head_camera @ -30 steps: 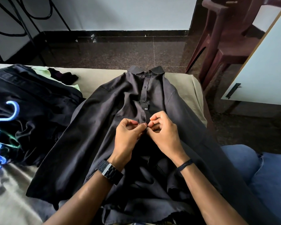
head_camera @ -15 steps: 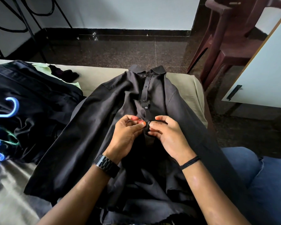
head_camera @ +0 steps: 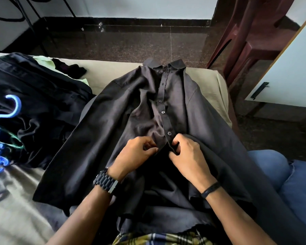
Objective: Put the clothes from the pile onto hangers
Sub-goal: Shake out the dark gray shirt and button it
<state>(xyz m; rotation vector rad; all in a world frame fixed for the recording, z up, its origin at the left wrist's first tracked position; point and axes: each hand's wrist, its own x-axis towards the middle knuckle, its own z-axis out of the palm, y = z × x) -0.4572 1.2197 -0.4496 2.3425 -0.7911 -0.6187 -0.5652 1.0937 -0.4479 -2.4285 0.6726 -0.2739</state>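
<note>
Dark button-up shirt (head_camera: 184, 106) flat on bed (head_camera: 113, 71), collar at far edge. Left hand (head_camera: 136, 154), right hand (head_camera: 187, 156) pinching placket below lowest fastened button (clothes pile (head_camera: 34, 103) left; blue hanger (head_camera: 0, 135) beyond).

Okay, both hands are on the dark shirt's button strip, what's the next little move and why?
Probably fasten the next button down. The left hand and right hand pinch the two placket edges of the dark shirt just below the lowest closed button, and the front beneath still gapes open.
</note>
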